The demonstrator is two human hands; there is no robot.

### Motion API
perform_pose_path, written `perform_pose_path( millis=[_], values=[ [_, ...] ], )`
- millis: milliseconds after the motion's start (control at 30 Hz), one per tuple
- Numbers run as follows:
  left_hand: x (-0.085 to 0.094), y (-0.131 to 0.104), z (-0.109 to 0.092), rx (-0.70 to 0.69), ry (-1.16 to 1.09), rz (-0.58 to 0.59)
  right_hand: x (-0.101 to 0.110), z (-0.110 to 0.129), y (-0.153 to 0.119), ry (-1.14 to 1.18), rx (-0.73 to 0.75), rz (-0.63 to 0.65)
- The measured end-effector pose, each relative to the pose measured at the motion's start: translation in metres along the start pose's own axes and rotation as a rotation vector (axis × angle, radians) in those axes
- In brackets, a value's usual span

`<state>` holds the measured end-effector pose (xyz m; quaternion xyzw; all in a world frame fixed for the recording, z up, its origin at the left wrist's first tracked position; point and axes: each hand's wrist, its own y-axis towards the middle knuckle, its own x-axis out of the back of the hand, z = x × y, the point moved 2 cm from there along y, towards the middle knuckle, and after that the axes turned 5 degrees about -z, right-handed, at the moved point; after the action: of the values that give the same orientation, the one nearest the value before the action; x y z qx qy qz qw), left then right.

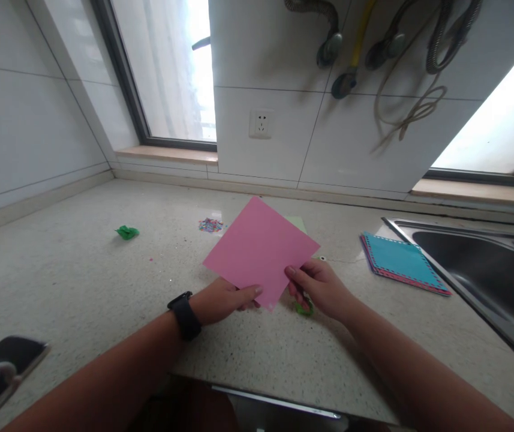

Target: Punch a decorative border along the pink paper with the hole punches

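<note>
A square sheet of pink paper (261, 246) is held up above the counter, one corner pointing toward me. My left hand (227, 300), with a dark watch on the wrist, pinches its lower left edge, thumb on top. My right hand (317, 285) grips the lower right edge between thumb and fingers. Below the right fingers shows a small green object (304, 308), its kind unclear. Behind the sheet a pale green piece (297, 224) is mostly hidden. Near the lowest corner of the pink paper are small pale marks.
A pile of colourful confetti (210, 225) and crumpled green paper (127, 232) lie left on the speckled counter (81, 282). Blue and red edged sheets (403, 261) are stacked beside the sink (486, 264). A dark device with a cable (5, 366) lies at lower left.
</note>
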<state>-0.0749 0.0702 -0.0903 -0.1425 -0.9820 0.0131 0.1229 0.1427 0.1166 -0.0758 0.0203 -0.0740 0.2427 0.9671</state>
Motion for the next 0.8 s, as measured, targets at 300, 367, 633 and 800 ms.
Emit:
perform_pose_path(
  millis=[300, 367, 633, 800],
  values=[
    [0.0, -0.002, -0.001, 0.036, 0.1, -0.073, 0.023, 0.015, 0.0, 0.038, 0.064, -0.085],
    [0.001, -0.003, -0.003, 0.047, 0.148, -0.114, 0.04, 0.016, 0.0, 0.024, 0.128, -0.205],
    [0.003, -0.001, -0.003, -0.004, 0.206, -0.22, 0.09, 0.016, -0.003, -0.662, 0.391, -0.529],
    [0.005, 0.0, 0.005, -0.032, 0.184, -0.27, 0.092, 0.017, -0.001, -0.855, 0.358, -0.497]
  ],
)
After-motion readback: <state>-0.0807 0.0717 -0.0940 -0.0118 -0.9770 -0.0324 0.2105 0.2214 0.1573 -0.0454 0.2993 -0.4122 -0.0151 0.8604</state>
